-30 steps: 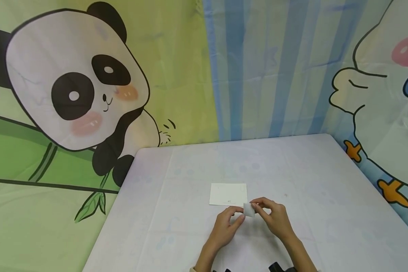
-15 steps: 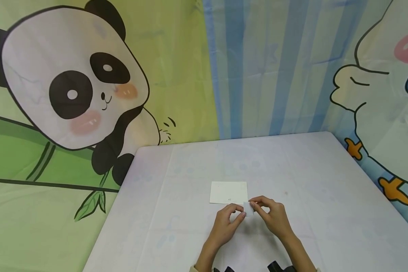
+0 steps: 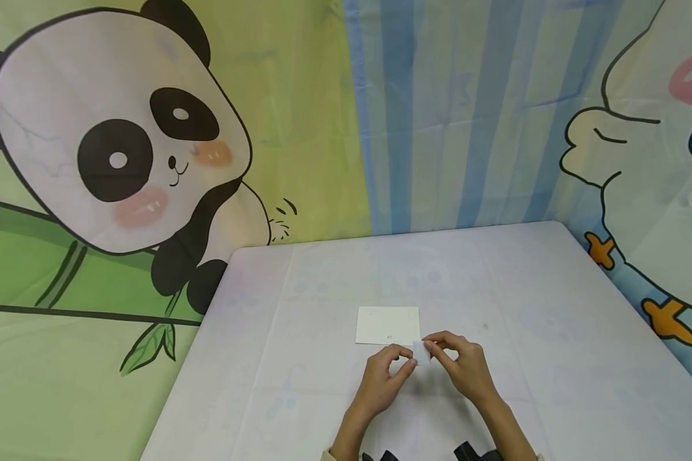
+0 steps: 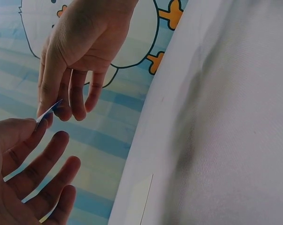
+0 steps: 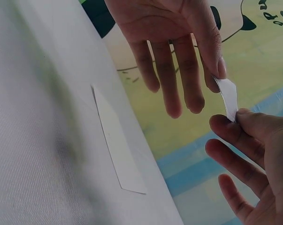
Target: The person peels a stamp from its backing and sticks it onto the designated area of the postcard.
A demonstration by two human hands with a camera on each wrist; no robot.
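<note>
- Printed cloth backdrop [image 3: 308, 128], with a panda drawing and blue stripes, stands behind a white-covered table [image 3: 311, 275].
- Small paper piece [image 3: 421, 353]: located between the two hands, just on the near side of a white card [image 3: 387, 325] lying flat on the table; both wrist views show it raised off the surface.
- Left hand [image 3: 382, 382]: thumb and forefinger pinched on one edge of the piece; other fingers spread loosely.
- Right hand [image 3: 467, 370]: thumb and forefinger clamped on the opposite edge; remaining fingers free of it.
- Condition: thin, slightly bent in the right wrist view, bluish on the face seen by the left wrist camera. Material not confirmed.
- Handling, as judged: very light, flexible, easily creased or torn; whether it is slippery cannot be determined.
- Recommended hold: fingertip pinch at opposite edges or corners, light pressure, little pull, middle left untouched.
</note>
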